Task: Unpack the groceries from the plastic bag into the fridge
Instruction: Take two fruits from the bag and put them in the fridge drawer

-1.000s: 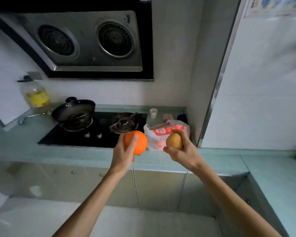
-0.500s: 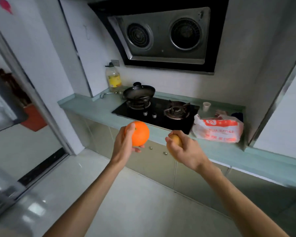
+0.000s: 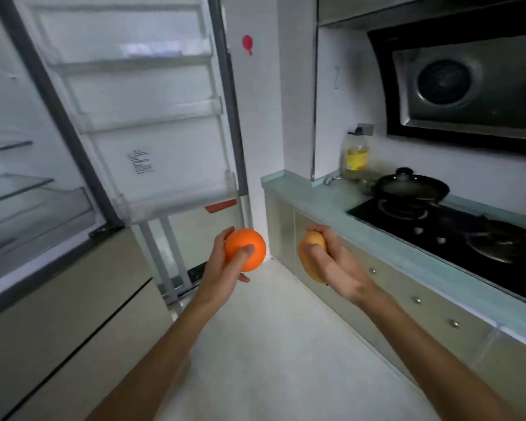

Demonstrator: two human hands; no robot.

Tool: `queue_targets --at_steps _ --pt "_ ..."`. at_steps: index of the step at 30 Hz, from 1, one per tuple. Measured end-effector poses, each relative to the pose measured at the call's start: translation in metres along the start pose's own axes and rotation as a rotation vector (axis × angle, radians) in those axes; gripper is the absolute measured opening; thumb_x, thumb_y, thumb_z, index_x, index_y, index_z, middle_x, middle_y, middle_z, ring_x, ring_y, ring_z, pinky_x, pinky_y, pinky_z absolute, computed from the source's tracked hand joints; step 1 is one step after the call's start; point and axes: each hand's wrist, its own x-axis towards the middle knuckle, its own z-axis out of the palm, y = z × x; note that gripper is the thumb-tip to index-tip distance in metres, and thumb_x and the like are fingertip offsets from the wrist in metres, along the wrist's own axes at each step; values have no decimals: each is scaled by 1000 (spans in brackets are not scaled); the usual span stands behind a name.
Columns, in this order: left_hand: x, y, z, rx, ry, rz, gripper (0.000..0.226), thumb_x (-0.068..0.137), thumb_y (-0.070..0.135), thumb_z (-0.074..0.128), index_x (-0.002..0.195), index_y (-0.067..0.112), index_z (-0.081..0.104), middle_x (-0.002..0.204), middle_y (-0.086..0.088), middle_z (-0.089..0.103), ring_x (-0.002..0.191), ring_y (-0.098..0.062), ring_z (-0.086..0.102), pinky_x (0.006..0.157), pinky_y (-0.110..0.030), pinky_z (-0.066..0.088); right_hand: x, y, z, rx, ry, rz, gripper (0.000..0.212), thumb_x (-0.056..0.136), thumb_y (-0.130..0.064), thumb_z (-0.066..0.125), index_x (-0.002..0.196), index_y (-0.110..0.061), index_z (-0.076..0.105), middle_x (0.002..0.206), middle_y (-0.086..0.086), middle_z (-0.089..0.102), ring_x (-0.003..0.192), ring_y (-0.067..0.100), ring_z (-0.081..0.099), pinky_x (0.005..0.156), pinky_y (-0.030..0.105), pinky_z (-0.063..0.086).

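Fingers [image 3: 246,252] of the left hand [image 3: 222,268] curl around a round bright orange fruit [image 3: 245,249], thumb pressed on its front, gripping it fully. The right hand [image 3: 334,265] is closed over a smaller yellow-brown oval fruit [image 3: 308,253], fingers wrapped across its top. Both fruits are held in the air above the pale floor, near each other but apart. To the left stands the open white fridge [image 3: 28,183], its glass shelves bare, its door [image 3: 152,117] swung wide with clear racks. To the right, a pale green counter [image 3: 316,202] carries a black gas hob [image 3: 456,235], a black lidded wok [image 3: 412,186] and a clear bottle of yellow oil [image 3: 356,156].
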Motion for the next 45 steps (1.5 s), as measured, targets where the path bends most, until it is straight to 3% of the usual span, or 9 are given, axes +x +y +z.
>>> queue_targets --at_steps 7,12,16,20,25,31,36,41,45 --pt "7 -20 -182 66 218 48 45 97 30 55 137 39 36 130 -4 44 96 -16 62 60 -25 56 57 -76 173 31 -168 -136 54 95 -42 51 144 -39 27 122 0 52 101 19 57 81 31 51" --pt "-10 -26 -285 141 360 53 53 87 48 52 136 38 34 128 -2 47 100 -17 60 63 -27 56 87 -129 277 96 -310 -194 66 89 -44 62 144 -31 29 122 -1 49 90 7 55 58 10 49" --pt "-19 -34 -360 221 544 14 72 82 50 61 145 33 29 131 1 43 102 -13 58 64 -26 57 105 -165 367 175 -449 -223 53 80 -50 70 125 -40 44 116 -7 53 101 15 57 80 35 57" --pt "-19 -40 -418 300 652 -4 81 71 54 67 142 32 33 134 1 46 112 -23 58 72 -33 59 125 -190 443 235 -571 -276 55 80 -49 71 125 -36 43 113 -13 53 97 7 58 69 24 52" --pt "6 -38 -486 526 707 -2 81 67 65 75 136 35 45 134 5 48 113 -19 57 87 -38 58 173 -216 515 307 -763 -432 36 90 -44 60 122 -48 45 121 -13 50 103 2 55 70 14 51" --pt "62 -21 -564 711 821 -34 82 66 48 81 138 39 44 136 2 39 119 -22 49 97 -38 51 258 -261 589 267 -840 -610 63 88 -52 60 143 -47 31 136 -7 35 120 10 44 97 31 42" --pt "111 -26 -630 1013 754 -364 86 73 45 81 144 30 36 141 -3 47 123 -26 50 102 -44 47 326 -307 663 -13 -961 -823 70 86 -42 67 146 -26 34 132 -1 49 120 15 49 96 33 40" --pt "151 -51 -678 1235 528 -719 85 66 47 85 139 31 44 134 -4 51 121 -25 50 98 -35 45 350 -322 752 -509 -1085 -1041 60 83 -36 71 135 -15 49 127 10 58 111 27 57 93 39 47" --pt "171 -71 -690 1390 328 -877 85 61 55 84 135 33 48 121 -8 49 109 -29 53 89 -37 46 348 -315 807 -897 -1185 -1099 50 87 -35 65 127 -9 51 125 14 58 109 28 58 84 32 47"
